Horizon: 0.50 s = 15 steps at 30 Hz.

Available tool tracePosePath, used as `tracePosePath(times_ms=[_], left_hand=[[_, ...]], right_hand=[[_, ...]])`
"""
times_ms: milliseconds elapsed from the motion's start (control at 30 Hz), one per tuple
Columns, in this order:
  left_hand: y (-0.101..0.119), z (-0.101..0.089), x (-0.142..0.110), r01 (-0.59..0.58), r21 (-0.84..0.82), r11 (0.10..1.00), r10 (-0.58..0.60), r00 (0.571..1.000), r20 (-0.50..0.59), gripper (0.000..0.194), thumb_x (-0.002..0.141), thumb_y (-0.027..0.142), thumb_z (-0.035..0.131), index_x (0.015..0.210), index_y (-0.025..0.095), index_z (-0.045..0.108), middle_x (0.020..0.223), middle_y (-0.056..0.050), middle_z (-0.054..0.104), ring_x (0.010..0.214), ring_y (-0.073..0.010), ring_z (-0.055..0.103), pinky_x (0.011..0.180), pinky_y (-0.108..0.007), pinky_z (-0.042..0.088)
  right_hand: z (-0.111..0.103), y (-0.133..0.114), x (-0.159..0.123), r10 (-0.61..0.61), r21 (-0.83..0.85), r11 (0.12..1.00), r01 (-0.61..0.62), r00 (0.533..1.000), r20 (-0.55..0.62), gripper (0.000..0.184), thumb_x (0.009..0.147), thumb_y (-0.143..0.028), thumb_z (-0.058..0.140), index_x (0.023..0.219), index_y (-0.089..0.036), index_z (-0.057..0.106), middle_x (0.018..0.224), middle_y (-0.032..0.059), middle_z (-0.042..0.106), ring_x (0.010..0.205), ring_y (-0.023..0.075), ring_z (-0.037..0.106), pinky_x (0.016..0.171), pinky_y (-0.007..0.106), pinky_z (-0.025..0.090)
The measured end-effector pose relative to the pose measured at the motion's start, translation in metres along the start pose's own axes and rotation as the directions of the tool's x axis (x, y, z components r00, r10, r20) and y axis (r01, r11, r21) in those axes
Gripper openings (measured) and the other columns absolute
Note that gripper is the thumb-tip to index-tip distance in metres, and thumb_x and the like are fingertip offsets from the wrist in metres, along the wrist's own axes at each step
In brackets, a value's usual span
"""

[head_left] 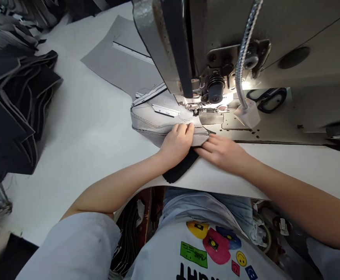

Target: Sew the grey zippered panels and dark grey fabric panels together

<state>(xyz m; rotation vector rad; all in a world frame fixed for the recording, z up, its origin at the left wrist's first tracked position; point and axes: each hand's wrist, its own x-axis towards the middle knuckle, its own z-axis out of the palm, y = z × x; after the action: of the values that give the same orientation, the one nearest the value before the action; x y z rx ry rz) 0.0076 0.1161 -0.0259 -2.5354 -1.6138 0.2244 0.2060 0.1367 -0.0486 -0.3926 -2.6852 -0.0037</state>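
Observation:
A folded grey fabric piece (155,116) with a white strip lies on the white table (94,128), its right end under the presser foot (195,109) of a sewing machine (216,46). My left hand (176,143) rests on the fabric's near edge, fingers curled over and pinching it. To its right my right hand (221,152) lies flat, fingers stretched toward the fabric's corner and touching it. A black strip (180,168) sticks out from under both hands at the table's front edge.
A stack of dark fabric pieces (14,112) fills the left side. Another flat grey piece (120,62) lies behind the machine head. Black-handled scissors (267,99) sit on the machine bed beside a flexible lamp arm (244,58). Bare table lies between stack and machine.

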Motion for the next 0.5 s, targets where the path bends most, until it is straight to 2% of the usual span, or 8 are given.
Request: tracePosePath(times_ms=[67, 133, 300, 400, 500], left_hand=[[0.0, 0.004, 0.001, 0.036, 0.027, 0.999, -0.036, 0.999, -0.018, 0.048, 0.094, 0.005, 0.035, 0.138, 0.006, 0.053, 0.102, -0.016, 0.064, 0.092, -0.0263, 0.059, 0.075, -0.034, 0.051], [-0.003, 0.005, 0.001, 0.066, 0.029, 0.997, -0.065, 0.998, -0.017, 0.049, 0.094, 0.005, 0.034, 0.138, 0.01, 0.054, 0.105, -0.016, 0.063, 0.093, -0.0267, 0.058, 0.072, -0.034, 0.05], [-0.006, 0.001, 0.001, 0.09, -0.091, 0.992, -0.088, 0.996, 0.027, 0.052, 0.087, 0.01, 0.048, 0.139, 0.011, 0.052, 0.111, -0.016, 0.059, 0.1, -0.0282, 0.055, 0.079, -0.035, 0.049], [-0.003, 0.001, 0.004, 0.122, -0.078, 0.989, -0.122, 0.993, 0.009, 0.051, 0.089, 0.009, 0.045, 0.139, 0.017, 0.053, 0.106, -0.014, 0.058, 0.097, -0.0276, 0.054, 0.078, -0.035, 0.048], [-0.002, 0.004, 0.009, 0.145, -0.023, 0.989, -0.146, 0.989, -0.012, 0.049, 0.094, 0.01, 0.039, 0.14, 0.018, 0.053, 0.104, -0.016, 0.06, 0.095, -0.0284, 0.056, 0.074, -0.035, 0.048]], right_hand=[[-0.004, 0.009, -0.003, 0.064, -0.049, 0.997, -0.064, 0.998, -0.01, 0.031, 0.099, -0.006, 0.041, 0.085, -0.015, 0.067, 0.084, 0.0075, 0.068, 0.089, 0.0197, 0.06, 0.079, 0.032, 0.045], [-0.003, 0.01, -0.002, 0.075, -0.081, 0.994, -0.076, 0.997, -0.017, 0.032, 0.098, -0.004, 0.042, 0.078, -0.016, 0.064, 0.08, 0.006, 0.067, 0.086, 0.0186, 0.058, 0.073, 0.031, 0.042], [0.005, -0.006, 0.007, 0.03, -0.174, 0.984, -0.032, 0.999, -0.011, 0.034, 0.094, -0.002, 0.043, 0.072, -0.018, 0.063, 0.068, 0.0045, 0.062, 0.065, 0.0168, 0.048, 0.057, 0.031, 0.032], [0.009, -0.013, 0.01, 0.063, -0.188, 0.98, -0.066, 0.998, -0.024, 0.035, 0.093, 0.0, 0.042, 0.072, -0.017, 0.064, 0.068, 0.0054, 0.062, 0.064, 0.017, 0.049, 0.056, 0.031, 0.033], [0.013, -0.015, 0.01, 0.132, -0.168, 0.976, -0.14, 0.989, -0.059, 0.035, 0.096, -0.002, 0.04, 0.08, -0.015, 0.068, 0.076, 0.0066, 0.067, 0.073, 0.0173, 0.057, 0.061, 0.03, 0.04]])
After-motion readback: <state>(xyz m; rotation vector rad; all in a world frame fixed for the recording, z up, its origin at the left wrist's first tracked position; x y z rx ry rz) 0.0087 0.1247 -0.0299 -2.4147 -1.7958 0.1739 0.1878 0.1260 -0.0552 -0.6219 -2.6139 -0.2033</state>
